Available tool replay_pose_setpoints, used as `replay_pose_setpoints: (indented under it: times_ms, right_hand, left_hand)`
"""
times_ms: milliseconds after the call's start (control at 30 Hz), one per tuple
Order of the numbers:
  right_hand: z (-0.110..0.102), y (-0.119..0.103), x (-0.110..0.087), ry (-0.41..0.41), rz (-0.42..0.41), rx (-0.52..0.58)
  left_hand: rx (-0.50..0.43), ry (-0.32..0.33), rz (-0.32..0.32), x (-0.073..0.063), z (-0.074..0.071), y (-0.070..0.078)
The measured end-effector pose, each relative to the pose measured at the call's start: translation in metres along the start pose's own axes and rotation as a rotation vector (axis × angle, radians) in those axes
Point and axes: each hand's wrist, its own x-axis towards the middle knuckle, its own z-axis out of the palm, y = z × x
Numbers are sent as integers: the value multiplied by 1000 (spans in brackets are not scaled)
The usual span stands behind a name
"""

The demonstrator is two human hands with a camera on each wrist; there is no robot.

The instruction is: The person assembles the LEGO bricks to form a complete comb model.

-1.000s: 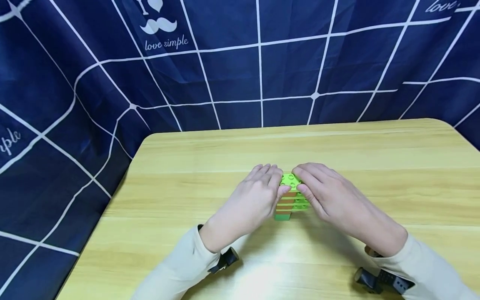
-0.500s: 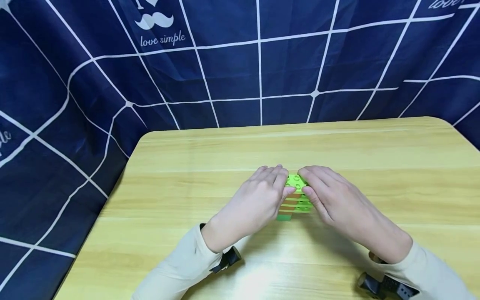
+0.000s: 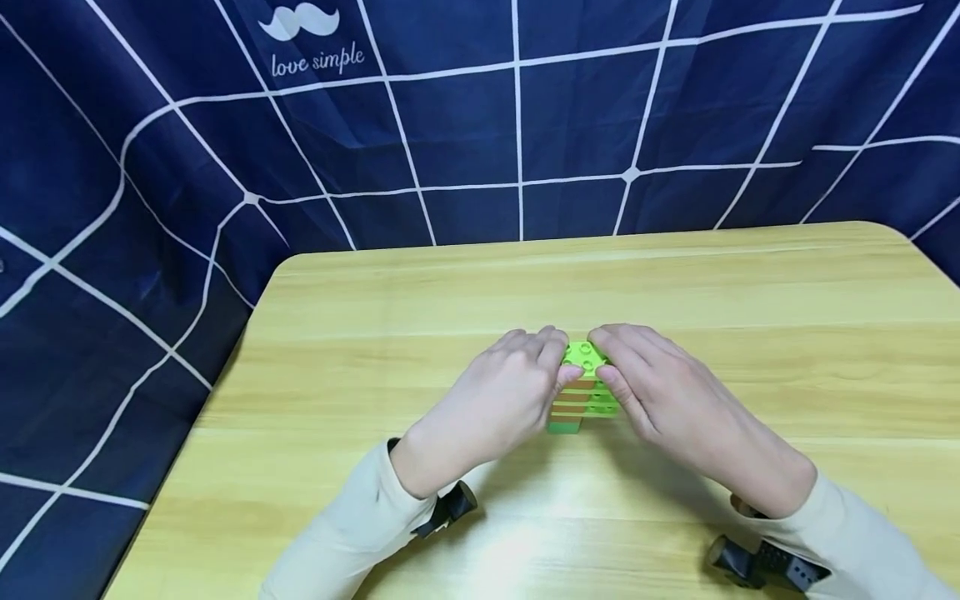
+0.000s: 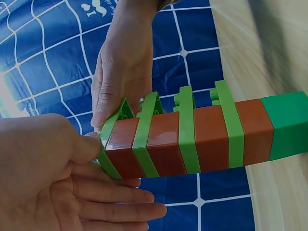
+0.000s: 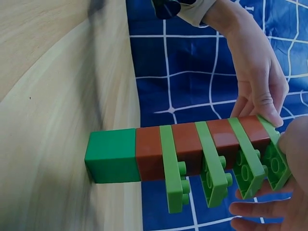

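An upright tower of toy building blocks stands on the table: a dark green block (image 4: 288, 126) at its foot, then reddish-brown blocks (image 4: 164, 145) alternating with light green studded plates (image 5: 172, 168). The plates jut out past the brown blocks on the right side. My left hand (image 3: 495, 396) pinches the left part of the topmost light green plate (image 3: 584, 357), thumb in front and the other fingers extended behind. On the plate's right end, my right hand (image 3: 667, 387) holds on with its thumb and fingers. Studs show between the hands.
The light wooden table (image 3: 405, 333) extends around the tower. A navy curtain with white lines (image 3: 450, 133) hangs behind and at left. Black wrist-worn devices (image 3: 450, 507) sit under both cuffs.
Both hands stay at the tower's top, with only slight shifts. The head view has tilted a little; the tower still stands in the same place on the table.
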Motion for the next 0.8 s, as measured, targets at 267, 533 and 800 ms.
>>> replay_pose_setpoints:
  times_ms: [267, 533, 800]
  right_hand:
    - [1, 2, 1, -8, 10, 25]
    - [-2, 7, 3, -44, 71, 82]
    - [-3, 20, -4, -104, 94, 127]
  left_hand:
    - [33, 7, -13, -1, 1, 2]
    - [-93, -24, -93, 4, 9, -2]
    - [-327, -58, -148, 13, 18, -15]
